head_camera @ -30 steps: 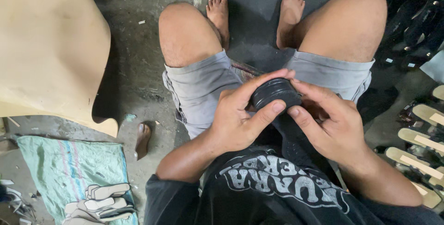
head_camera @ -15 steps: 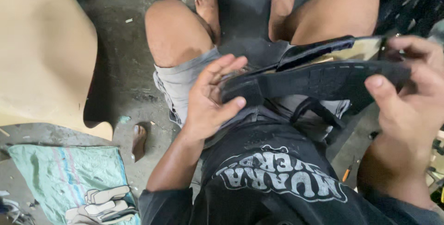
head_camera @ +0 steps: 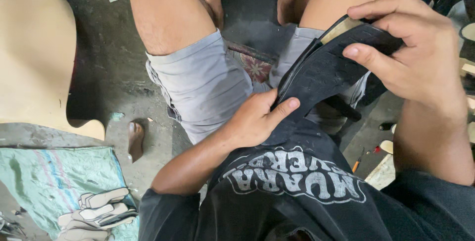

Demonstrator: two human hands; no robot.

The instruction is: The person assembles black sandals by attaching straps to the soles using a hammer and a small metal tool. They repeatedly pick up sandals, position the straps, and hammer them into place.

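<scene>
Over my lap I hold the black rubber sole (head_camera: pixel 326 72) stretched out, my left hand (head_camera: pixel 255 122) pinching its near end and my right hand (head_camera: pixel 410 53) gripping the far end, pale insole layer (head_camera: pixel 341 27) not fully seated.

Black short-sleeved T-shirt (head_camera: pixel 297 206) with faded white curved lettering and a ring-shaped print across the chest, sleeve hems ending above the elbows. Light grey shorts (head_camera: pixel 203 85), creased, hems just above the knees, side seam visible on one leg. Forearms, knees and lower legs bare. Barefoot. Left hand (head_camera: pixel 255 122) and right hand (head_camera: pixel 410 55) ungloved, no rings, watch or bands seen.
</scene>
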